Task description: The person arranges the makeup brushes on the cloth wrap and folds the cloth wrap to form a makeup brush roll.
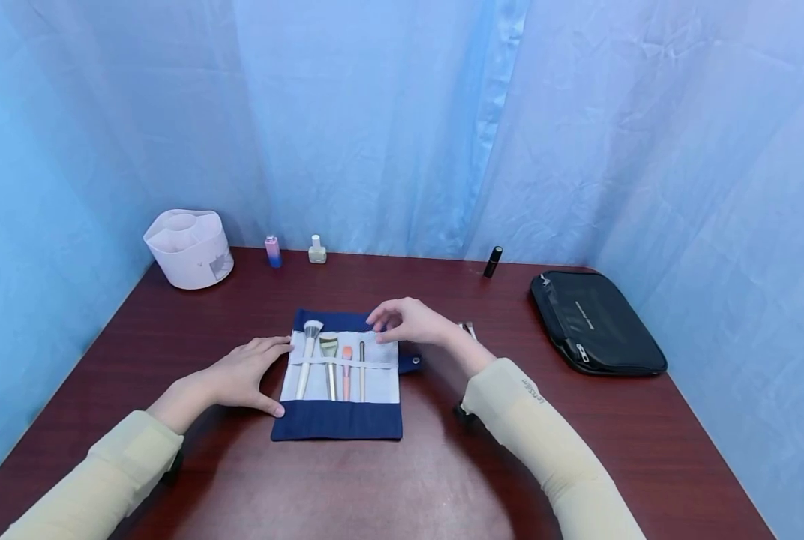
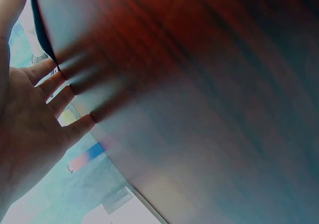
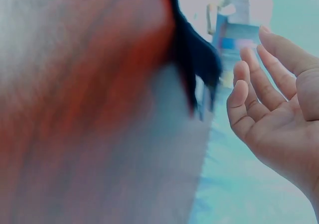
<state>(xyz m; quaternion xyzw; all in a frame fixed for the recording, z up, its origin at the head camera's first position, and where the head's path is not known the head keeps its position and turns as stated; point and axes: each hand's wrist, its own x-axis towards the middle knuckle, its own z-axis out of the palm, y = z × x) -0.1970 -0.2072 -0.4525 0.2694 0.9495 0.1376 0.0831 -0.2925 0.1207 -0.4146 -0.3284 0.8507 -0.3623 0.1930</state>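
A navy and light grey makeup brush roll (image 1: 382,386) lies unrolled on the table. Under its elastic strap sit a white-handled brush (image 1: 305,367), a flat green-tipped brush (image 1: 331,371), a pink brush (image 1: 346,379) and a slim brush (image 1: 362,375). My left hand (image 1: 247,375) rests at the roll's left edge with fingers spread and thumb near the lower corner. Over the roll's upper right part hovers my right hand (image 1: 409,321), fingers loosely bent, nothing between them. In the right wrist view, that hand (image 3: 279,109) is also bare beside the dark flap (image 3: 199,55).
More brush tips (image 1: 469,328) show partly behind my right wrist. Along the back stand a white organizer (image 1: 189,251), a pink-blue tube (image 1: 273,252), a nail polish bottle (image 1: 317,252) and a black tube (image 1: 493,262). A black zip case (image 1: 611,322) lies at right. Curtains surround the table.
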